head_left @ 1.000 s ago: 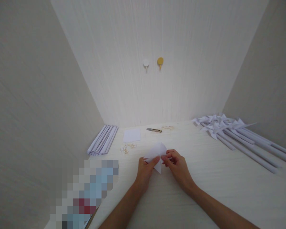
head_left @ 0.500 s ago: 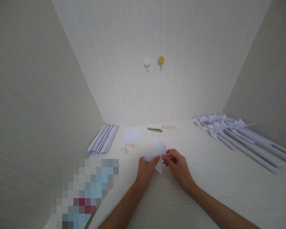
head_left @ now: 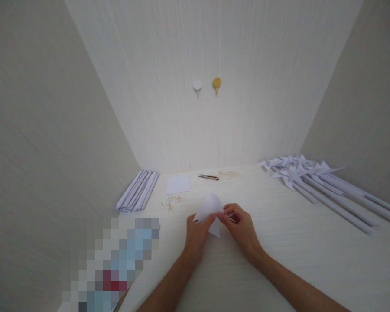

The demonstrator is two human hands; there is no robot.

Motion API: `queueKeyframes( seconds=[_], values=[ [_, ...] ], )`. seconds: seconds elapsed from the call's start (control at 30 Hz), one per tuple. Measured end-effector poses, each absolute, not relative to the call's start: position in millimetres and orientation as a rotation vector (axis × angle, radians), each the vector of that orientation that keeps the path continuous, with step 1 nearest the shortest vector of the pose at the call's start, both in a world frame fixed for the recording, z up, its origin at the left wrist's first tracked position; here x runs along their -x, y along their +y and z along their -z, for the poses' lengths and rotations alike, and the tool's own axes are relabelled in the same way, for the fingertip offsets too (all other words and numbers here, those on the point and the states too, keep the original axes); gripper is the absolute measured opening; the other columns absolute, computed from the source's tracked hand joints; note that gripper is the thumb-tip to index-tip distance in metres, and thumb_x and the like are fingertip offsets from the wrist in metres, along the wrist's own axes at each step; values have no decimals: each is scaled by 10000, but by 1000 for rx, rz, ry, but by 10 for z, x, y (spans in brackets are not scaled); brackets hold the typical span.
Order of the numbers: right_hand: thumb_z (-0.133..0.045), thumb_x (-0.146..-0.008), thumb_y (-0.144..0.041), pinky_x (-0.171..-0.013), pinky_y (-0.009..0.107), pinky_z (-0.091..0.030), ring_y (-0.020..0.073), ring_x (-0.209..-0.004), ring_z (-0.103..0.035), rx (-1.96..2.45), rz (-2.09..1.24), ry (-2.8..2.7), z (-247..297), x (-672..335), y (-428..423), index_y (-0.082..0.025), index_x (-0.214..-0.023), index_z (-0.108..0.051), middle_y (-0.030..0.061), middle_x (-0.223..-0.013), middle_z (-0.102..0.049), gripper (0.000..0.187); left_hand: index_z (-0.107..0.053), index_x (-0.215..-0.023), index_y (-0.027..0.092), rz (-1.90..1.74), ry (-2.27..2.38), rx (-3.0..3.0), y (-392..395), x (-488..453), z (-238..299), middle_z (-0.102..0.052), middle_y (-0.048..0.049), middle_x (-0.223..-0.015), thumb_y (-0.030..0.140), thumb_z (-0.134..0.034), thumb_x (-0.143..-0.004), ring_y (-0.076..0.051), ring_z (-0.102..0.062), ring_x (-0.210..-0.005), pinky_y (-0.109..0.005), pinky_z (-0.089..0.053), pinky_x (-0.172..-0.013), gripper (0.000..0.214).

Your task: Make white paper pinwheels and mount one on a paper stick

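Note:
A piece of white paper [head_left: 210, 203], curled into a rounded fold with pointed corners, is held above the table. My left hand [head_left: 196, 234] is closed on it from the left, its thumb pressing on the gathered middle. At the right edge of the paper, the thumb and fingers of my right hand [head_left: 242, 227] are pinched together. A thin pale stick [head_left: 230, 215] shows between those fingers; its tip is hidden. Beyond my left hand lies a loose pile of short white-tipped sticks [head_left: 172, 202], like cut cotton swabs.
A flat white sheet [head_left: 177, 185], thread snips [head_left: 208, 177] and small pale bits [head_left: 226, 173] lie near the back wall. Rolled paper tubes [head_left: 138, 190] are stacked left. Paper pinwheels on sticks [head_left: 295, 169] lie right. Two hooks [head_left: 216, 82] are on the wall. A blurred-out object [head_left: 126, 255] is front left.
The paper has turned a little and its upper fold now looks more pointed. Both hands stay close together on it. The whole view has shifted slightly.

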State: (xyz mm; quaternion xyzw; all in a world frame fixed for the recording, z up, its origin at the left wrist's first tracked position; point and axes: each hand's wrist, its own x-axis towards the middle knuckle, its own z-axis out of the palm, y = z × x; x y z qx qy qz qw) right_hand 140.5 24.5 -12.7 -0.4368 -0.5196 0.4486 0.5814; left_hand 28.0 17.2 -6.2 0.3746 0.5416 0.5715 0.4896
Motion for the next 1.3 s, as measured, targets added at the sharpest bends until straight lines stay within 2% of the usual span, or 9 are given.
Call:
queueKeyframes(
  seconds=[0.13,0.27,0.47,0.6,0.8,1.03,1.3],
  values=[
    [-705,-557,-290,-567,229,-451,112,-633,-556,942,-1289,-978,98,-1339,170,-218,-740,-412,-39,-708,-550,353,-644,-639,141,-1435,1235,-815,178,-274,82,-653,-43,-605,271,-676,-545,-167,-564,-543,-284,-425,-547,165],
    [-691,-576,-297,-536,227,-449,118,-610,-571,832,-1461,-834,91,-1287,123,-275,-937,-344,-56,-707,-588,502,-652,-709,131,-1439,1162,-788,153,-300,76,-684,-80,-713,264,-674,-555,-194,-602,-625,-312,-458,-617,205],
    [-689,-590,-309,-488,206,-427,104,-518,-548,865,-1421,-779,98,-1315,131,-285,-1050,-332,-67,-605,-582,583,-665,-727,132,-1398,1124,-836,117,-346,81,-691,-80,-740,277,-666,-577,-195,-613,-656,-300,-463,-630,209],
    [-710,-559,-283,-496,223,-438,115,-526,-555,860,-1390,-798,115,-1343,163,-276,-1064,-340,-53,-610,-608,626,-666,-735,96,-1373,1060,-798,124,-329,59,-687,-87,-723,261,-680,-563,-169,-603,-607,-281,-458,-607,239],
    [-705,-559,-276,-492,233,-441,124,-532,-561,895,-1332,-815,132,-1386,214,-256,-1032,-361,-44,-607,-615,586,-668,-694,85,-1329,1082,-879,155,-289,102,-655,-57,-603,248,-674,-566,-139,-562,-518,-257,-433,-535,208],
    [-700,-552,-276,-486,230,-439,119,-521,-559,906,-1314,-880,102,-1384,212,-243,-1014,-365,-46,-603,-611,572,-672,-728,100,-1370,1147,-935,146,-300,101,-660,-50,-653,304,-672,-579,-129,-558,-545,-241,-429,-537,252],
    [-699,-557,-263,-504,225,-443,117,-535,-556,879,-1329,-974,47,-1393,186,-245,-1004,-358,-57,-583,-602,562,-668,-778,75,-1425,1079,-867,149,-301,133,-660,-94,-697,351,-651,-607,-169,-583,-618,-281,-449,-591,325]
  ],
)
